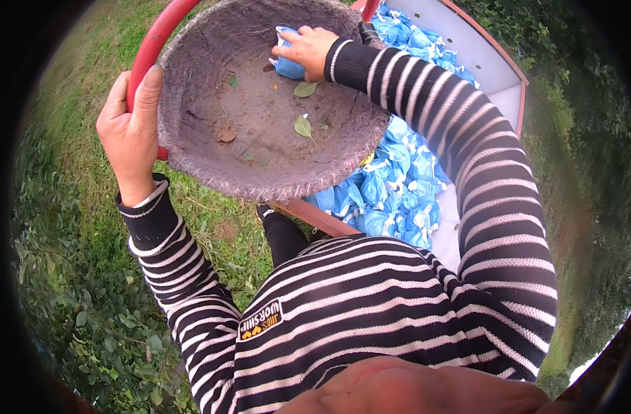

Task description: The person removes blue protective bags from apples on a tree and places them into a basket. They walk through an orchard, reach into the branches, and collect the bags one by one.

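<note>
My left hand (131,127) grips the red curved handle (157,39) of a round, felt-lined basket (207,178) with a stitched rim. The basket is tilted so that its inside faces me. Inside it, my right hand (310,52) has its fingers around a blue-bagged bundle (288,67) with white at its end; what the wrapping holds is hidden. A few loose leaves (303,127) and a dry brown leaf (226,132) lie on the basket's dirty bottom. Beneath and beside the basket, many similar blue bundles (393,191) are heaped in a large bin.
The large bin has a pale lining (450,26) with small holes and a reddish-brown rim (326,220) close against my body. Grass (238,235) covers the ground. Leafy branches (87,331) reach in at lower left, and more foliage (569,57) stands on the right.
</note>
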Available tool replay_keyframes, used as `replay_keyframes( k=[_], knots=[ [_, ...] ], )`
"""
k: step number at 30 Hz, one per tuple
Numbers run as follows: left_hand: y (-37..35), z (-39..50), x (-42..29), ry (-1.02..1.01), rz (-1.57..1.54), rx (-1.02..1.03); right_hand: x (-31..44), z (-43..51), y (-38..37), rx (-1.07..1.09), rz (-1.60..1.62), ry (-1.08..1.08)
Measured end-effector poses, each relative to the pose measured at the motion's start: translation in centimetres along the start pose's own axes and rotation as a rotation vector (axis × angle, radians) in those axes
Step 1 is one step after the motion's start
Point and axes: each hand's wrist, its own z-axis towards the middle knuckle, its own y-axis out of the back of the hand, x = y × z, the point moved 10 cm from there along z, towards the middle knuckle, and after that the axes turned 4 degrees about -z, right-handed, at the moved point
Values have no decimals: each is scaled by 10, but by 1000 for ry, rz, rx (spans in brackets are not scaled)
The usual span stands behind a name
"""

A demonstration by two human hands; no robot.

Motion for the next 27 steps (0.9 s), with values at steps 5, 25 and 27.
replay_keyframes(
  k=[5, 25, 27],
  knots=[
    [0, 2, -5, -76, 10, 48, 10, 39, -71, 171, -210, 73],
    [11, 4, 17, 124, -44, -90, 6, -488, -232, 34, 1099, -1481],
    [6, 4, 12, 107, -28, -47, 66, -521, -290, 193, 1232, -1513]
  ],
)
